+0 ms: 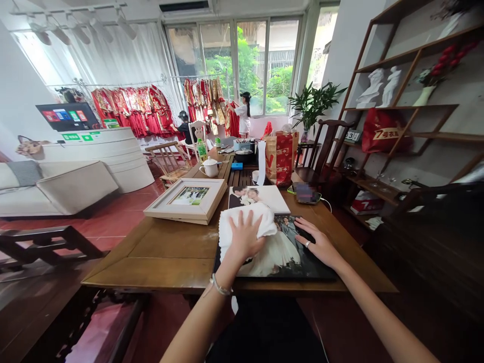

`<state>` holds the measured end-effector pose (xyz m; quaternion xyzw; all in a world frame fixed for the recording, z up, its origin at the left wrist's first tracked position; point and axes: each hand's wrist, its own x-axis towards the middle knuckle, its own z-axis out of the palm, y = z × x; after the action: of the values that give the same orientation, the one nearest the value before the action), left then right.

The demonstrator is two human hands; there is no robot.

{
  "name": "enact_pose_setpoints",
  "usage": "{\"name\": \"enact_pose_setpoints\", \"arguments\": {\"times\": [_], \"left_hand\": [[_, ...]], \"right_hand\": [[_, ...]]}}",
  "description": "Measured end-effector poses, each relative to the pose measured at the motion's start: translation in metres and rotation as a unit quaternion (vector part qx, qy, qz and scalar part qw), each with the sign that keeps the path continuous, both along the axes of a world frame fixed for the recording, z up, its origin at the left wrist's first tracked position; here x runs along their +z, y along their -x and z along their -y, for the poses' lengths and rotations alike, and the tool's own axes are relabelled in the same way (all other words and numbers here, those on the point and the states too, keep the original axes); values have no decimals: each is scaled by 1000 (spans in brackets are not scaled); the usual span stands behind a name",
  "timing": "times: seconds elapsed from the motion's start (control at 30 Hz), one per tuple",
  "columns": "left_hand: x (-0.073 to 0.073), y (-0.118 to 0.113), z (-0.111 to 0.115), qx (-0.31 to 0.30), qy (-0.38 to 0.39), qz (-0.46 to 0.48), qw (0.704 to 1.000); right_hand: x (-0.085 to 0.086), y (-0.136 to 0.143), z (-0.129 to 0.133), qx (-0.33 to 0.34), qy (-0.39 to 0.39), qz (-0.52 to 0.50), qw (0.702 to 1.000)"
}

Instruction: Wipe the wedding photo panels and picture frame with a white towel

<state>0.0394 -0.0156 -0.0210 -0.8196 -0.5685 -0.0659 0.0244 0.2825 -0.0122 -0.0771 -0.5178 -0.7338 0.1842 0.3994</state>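
A dark photo panel [280, 257] lies flat at the near edge of the wooden table. Over its left part is a white cloth [266, 221], and my left hand [245, 234] presses on it with spread fingers, palm down. My right hand [317, 246], with a ring, lies with fingers apart on the panel's right part and holds nothing. Just beyond the panel is a white photo board [278, 199] showing a couple; the cloth covers its near left part. To the left sits a framed photo [189, 195] in a pale, thick frame.
Behind the boards stand a paper bag [282, 156], a white teapot [209, 167], a bottle [201, 150] and a blue box [237, 166]. A phone [307, 192] with a cable lies at the right. One person [244, 116] stands by the garment racks; another sits nearby.
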Motion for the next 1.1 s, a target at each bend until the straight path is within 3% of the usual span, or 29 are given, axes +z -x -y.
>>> {"name": "enact_pose_setpoints", "arguments": {"times": [0.1,0.33,0.43,0.53,0.73,0.83,0.9,0.97,1.1], "left_hand": [[-4,-7,8,14,-23,1,1000],[-14,-8,90,-64,-14,25,998],[-13,-6,106,-102,15,29,994],[-6,-5,91,-114,27,16,993],[18,-8,15,-81,85,-67,991],[22,-11,-8,-60,96,-87,990],[19,-14,-7,-51,78,-83,992],[12,-18,7,-49,51,-76,995],[-2,-24,62,-98,25,-59,993]], "right_hand": [[-1,0,-1,-1,-3,-2,1000],[0,0,-1,-3,-8,-5,1000],[1,0,0,0,-7,-3,1000],[1,0,0,-2,-5,-6,1000],[1,-1,0,1,5,-14,1000],[2,0,1,-2,7,-17,1000],[2,0,1,-4,8,-18,1000],[2,0,1,-3,6,-19,1000],[0,-1,0,4,-7,-21,1000]]}}
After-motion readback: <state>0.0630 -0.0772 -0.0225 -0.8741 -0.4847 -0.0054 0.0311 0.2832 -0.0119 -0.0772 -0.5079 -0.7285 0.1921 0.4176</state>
